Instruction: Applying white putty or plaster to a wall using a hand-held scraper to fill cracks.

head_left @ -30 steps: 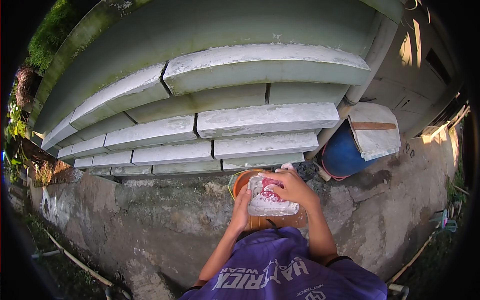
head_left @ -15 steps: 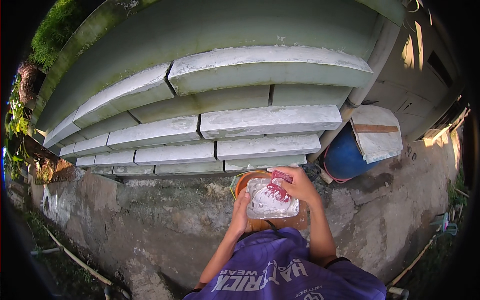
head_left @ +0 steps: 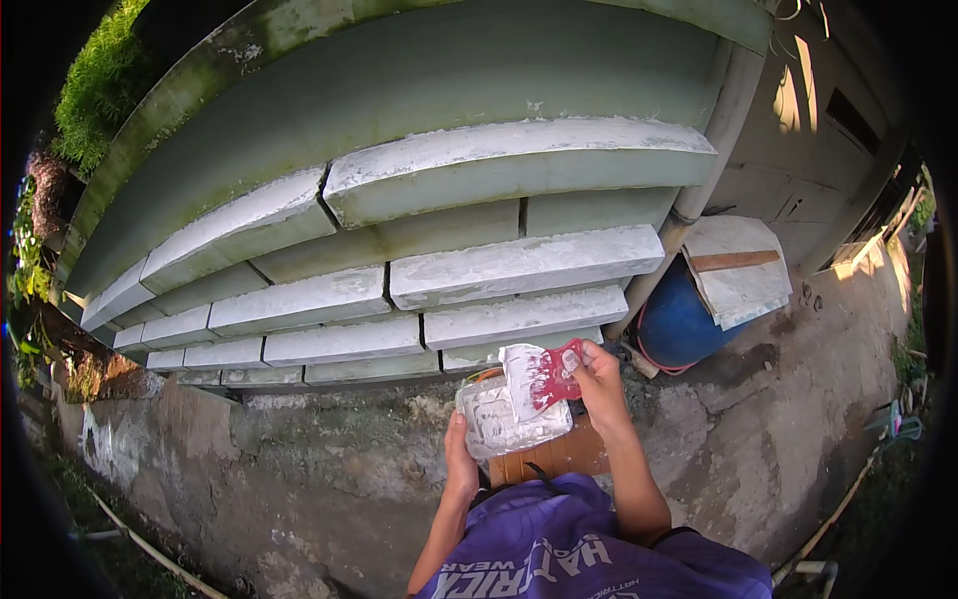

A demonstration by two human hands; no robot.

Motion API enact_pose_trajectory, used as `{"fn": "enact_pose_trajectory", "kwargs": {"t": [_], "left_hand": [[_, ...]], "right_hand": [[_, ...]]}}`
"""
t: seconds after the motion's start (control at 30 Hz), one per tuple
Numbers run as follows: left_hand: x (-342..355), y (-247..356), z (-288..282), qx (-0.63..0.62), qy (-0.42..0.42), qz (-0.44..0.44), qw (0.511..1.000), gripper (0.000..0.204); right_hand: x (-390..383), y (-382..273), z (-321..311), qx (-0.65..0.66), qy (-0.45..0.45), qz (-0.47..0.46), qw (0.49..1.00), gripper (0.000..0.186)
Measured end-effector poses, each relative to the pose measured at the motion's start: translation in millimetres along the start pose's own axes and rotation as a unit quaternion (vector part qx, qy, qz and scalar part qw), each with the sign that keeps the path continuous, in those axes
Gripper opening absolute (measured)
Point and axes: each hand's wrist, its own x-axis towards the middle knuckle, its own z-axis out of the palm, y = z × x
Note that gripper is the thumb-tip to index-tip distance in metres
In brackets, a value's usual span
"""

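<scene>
Red scraper [head_left: 549, 379] and tray [head_left: 486, 439], clasped in right and left hands [head_left: 603, 394] [head_left: 459, 463], half-hide an orange rim [head_left: 488, 375].

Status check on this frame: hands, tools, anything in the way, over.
Left hand gripping tray at its left side. Right hand holding white-smeared red scraper at tray's right. Scraper blocks view of tray's upper right corner.

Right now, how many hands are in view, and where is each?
2. The left hand is at the left side of the clear tray, holding it; the right hand grips the red scraper by the tray's right side. Some fingers are hidden.
</scene>
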Motion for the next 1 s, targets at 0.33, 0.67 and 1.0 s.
{"fn": "enact_pose_trajectory", "kwargs": {"t": [0.33,0.67,1.0], "left_hand": [[2,-2,-15,0.000,0.005,0.004,1.000,0.058],[-21,29,-19,0.003,0.000,0.020,1.000,0.050],[-23,31,-53,-0.010,0.022,0.044,0.999,0.054]], "right_hand": [[-17,26,9,0.278,0.013,0.180,0.944,0.024],[27,-84,77,0.201,-0.067,-0.016,0.977,0.034],[146,-168,227,-0.429,-0.029,-0.503,0.749,0.028]]}}
